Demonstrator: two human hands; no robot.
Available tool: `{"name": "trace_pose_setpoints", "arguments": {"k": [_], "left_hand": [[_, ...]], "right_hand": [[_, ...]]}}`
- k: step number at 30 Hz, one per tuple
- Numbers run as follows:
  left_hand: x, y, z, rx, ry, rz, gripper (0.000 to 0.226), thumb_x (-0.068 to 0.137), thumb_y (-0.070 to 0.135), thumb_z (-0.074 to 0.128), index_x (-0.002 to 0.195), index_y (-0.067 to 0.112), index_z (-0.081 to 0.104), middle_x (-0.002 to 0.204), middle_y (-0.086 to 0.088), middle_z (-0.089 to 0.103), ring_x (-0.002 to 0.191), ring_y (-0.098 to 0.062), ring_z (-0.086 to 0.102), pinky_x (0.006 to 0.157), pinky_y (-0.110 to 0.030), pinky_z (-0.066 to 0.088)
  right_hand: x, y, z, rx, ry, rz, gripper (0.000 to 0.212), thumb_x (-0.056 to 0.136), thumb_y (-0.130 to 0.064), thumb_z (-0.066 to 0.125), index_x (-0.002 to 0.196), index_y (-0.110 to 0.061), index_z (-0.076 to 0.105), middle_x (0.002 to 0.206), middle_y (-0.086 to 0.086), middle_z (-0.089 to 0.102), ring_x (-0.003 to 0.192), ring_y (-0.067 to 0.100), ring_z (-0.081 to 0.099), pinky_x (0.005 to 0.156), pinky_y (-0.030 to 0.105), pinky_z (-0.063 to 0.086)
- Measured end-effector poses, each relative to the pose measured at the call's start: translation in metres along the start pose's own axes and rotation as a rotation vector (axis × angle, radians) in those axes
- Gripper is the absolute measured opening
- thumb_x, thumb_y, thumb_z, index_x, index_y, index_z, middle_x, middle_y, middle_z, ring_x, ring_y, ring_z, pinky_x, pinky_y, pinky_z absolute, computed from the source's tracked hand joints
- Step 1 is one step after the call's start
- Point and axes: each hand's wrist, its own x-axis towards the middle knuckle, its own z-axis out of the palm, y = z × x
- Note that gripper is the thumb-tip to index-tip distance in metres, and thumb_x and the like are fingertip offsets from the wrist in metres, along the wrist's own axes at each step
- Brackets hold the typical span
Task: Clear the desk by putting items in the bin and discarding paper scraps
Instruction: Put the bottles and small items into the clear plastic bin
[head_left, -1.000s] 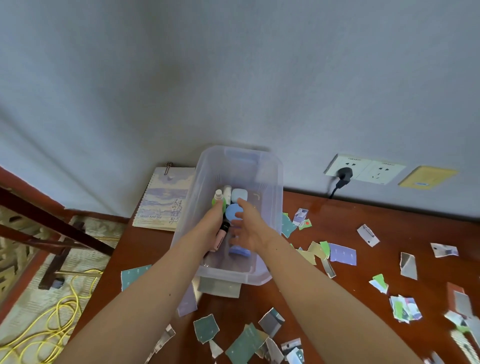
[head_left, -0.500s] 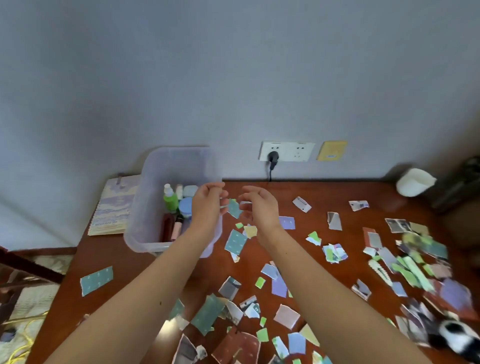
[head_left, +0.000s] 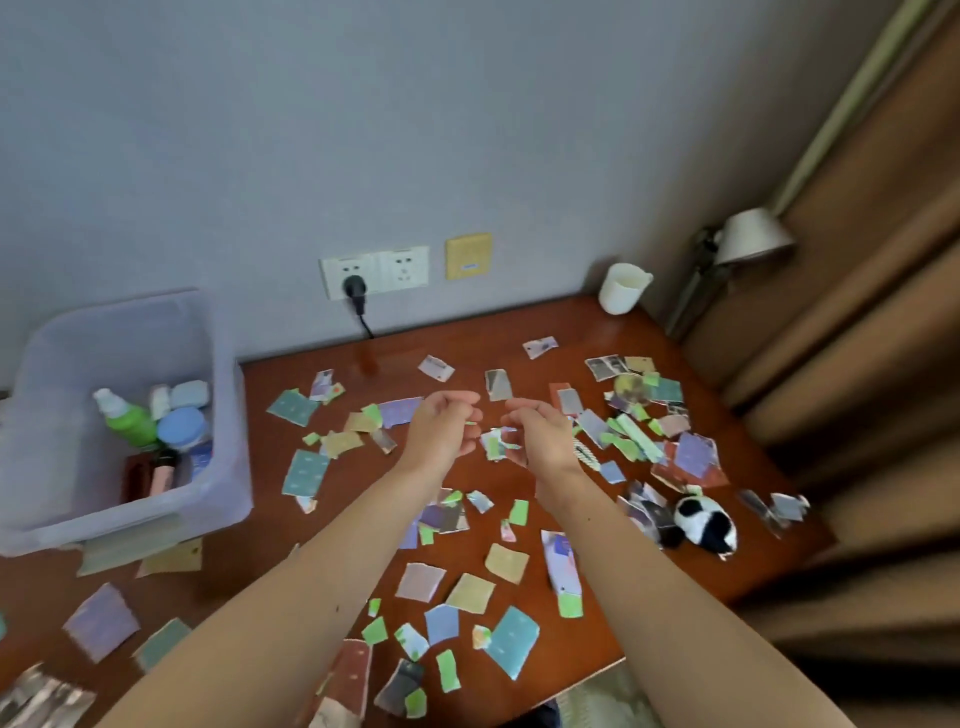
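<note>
Left grip (head_left: 441, 431), right grip (head_left: 540, 439) perhaps slack; scrap-strewn desk (head_left: 566, 327)

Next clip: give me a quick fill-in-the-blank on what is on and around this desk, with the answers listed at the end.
1. The green bottle stands inside the clear plastic ____.
2. The black-and-white toy near the right edge of the desk is a plush ____.
3. The plug in the wall socket is ____ in colour.
4. The white cup stands at the desk's far ____ corner.

Missing words: bin; panda; black; right.
</note>
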Motion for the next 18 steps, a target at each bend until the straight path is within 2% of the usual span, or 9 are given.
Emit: {"name": "trace_pose_setpoints", "arguments": {"k": [3, 5, 9, 11, 13, 15, 18], "left_hand": [[-0.001, -0.011, 0.042, 0.046, -0.036, -0.027, 0.018, 0.097, 0.016, 0.046, 0.096, 0.02, 0.064, 0.099, -0.006, 0.067, 0.086, -0.017, 0.063, 0.087, -0.035, 0.053], [-0.004, -0.018, 0.069, 0.084, -0.068, -0.045, 0.018, 0.098, 0.017, 0.047, 0.102, 0.019, 0.064, 0.102, -0.006, 0.067, 0.093, -0.019, 0.064, 0.085, -0.031, 0.054], [-0.008, -0.031, 0.128, 0.132, -0.13, -0.113, 0.018, 0.098, 0.016, 0.047, 0.106, 0.015, 0.063, 0.1, -0.007, 0.066, 0.089, -0.019, 0.064, 0.077, -0.026, 0.054], [-0.008, -0.041, 0.156, 0.147, -0.164, -0.167, 0.016, 0.098, 0.018, 0.048, 0.103, 0.016, 0.063, 0.102, -0.007, 0.067, 0.088, -0.018, 0.065, 0.079, -0.029, 0.055], [-0.008, -0.051, 0.181, 0.168, -0.203, -0.232, 0.016, 0.098, 0.018, 0.049, 0.107, 0.015, 0.063, 0.101, -0.007, 0.067, 0.087, -0.018, 0.065, 0.083, -0.032, 0.055], [-0.009, -0.059, 0.204, 0.184, -0.247, -0.293, 0.021, 0.099, 0.015, 0.046, 0.114, 0.011, 0.061, 0.1, -0.007, 0.065, 0.086, -0.02, 0.062, 0.079, -0.03, 0.053], [-0.011, -0.07, 0.234, 0.231, -0.288, -0.382, 0.026, 0.1, 0.013, 0.044, 0.121, 0.011, 0.058, 0.111, -0.01, 0.065, 0.095, -0.022, 0.062, 0.081, -0.032, 0.052]], "right_hand": [[0.014, 0.006, -0.042, -0.004, 0.046, 0.015, 0.023, 0.094, -0.01, 0.045, 0.094, -0.022, 0.065, 0.093, 0.005, 0.065, 0.085, 0.016, 0.059, 0.072, 0.027, 0.051], [0.021, 0.009, -0.071, -0.033, 0.074, 0.017, 0.023, 0.096, -0.012, 0.045, 0.097, -0.022, 0.065, 0.089, 0.002, 0.064, 0.082, 0.014, 0.058, 0.074, 0.027, 0.051], [0.041, 0.021, -0.128, -0.125, 0.118, 0.002, 0.021, 0.096, -0.015, 0.045, 0.101, -0.022, 0.065, 0.099, 0.002, 0.066, 0.092, 0.017, 0.059, 0.078, 0.03, 0.051], [0.05, 0.028, -0.156, -0.16, 0.147, 0.007, 0.02, 0.097, -0.017, 0.046, 0.104, -0.022, 0.064, 0.104, 0.001, 0.064, 0.095, 0.017, 0.059, 0.069, 0.026, 0.05], [0.06, 0.036, -0.184, -0.238, 0.157, -0.005, 0.023, 0.096, -0.018, 0.047, 0.11, -0.02, 0.064, 0.103, -0.003, 0.063, 0.085, 0.009, 0.057, 0.062, 0.02, 0.046], [0.069, 0.047, -0.209, -0.346, 0.14, -0.002, 0.025, 0.093, -0.019, 0.05, 0.114, -0.021, 0.064, 0.109, -0.003, 0.064, 0.086, 0.008, 0.057, 0.067, 0.022, 0.049], [0.078, 0.06, -0.238, -0.539, 0.099, 0.053, 0.019, 0.085, -0.025, 0.058, 0.102, -0.035, 0.057, 0.119, -0.003, 0.063, 0.108, 0.02, 0.056, 0.092, 0.041, 0.051]]}}
